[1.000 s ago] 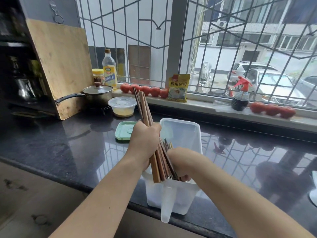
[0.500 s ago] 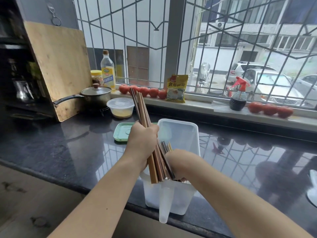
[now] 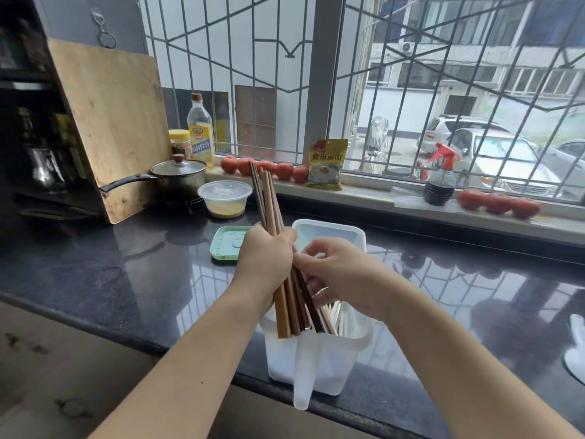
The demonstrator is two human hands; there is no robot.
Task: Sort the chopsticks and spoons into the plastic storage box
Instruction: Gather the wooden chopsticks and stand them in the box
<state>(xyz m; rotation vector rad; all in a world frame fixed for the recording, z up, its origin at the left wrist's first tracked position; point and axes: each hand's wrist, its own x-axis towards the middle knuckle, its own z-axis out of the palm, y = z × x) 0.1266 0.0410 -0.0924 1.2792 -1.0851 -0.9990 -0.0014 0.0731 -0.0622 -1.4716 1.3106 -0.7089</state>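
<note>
**Chopstick bundle in hand, box partly loaded**

While the left hand stays out of the box, I log its grip first: fingers wrapped fully round a bundle of wooden chopsticks, fist closed about the middle of their length. Tips fan up and away toward the window sill; butt ends hang down at the near rim of the plastic storage box, slanted, not upright.

Right hand sits just beside the left, fingers bent and reaching into the bundle below the fist. Fingertips look to pinch or pick at one or two sticks. A pale ring-like glint shows under the palm; I cannot tell what it is.

Box stands on the dark countertop at its near edge, a spout-like tab hanging down its front. Far compartment looks bare. Near compartment holds some sticks or handles under the right hand, partly hidden.

Beyond: green lid flat on the counter just left of the box; clear lidded tub, pot, cutting board further back.

Progress, my judgement: midway on chopsticks. Bundle not yet released into the box. No spoons clearly visible, so that part seems outstanding or hidden.
</note>
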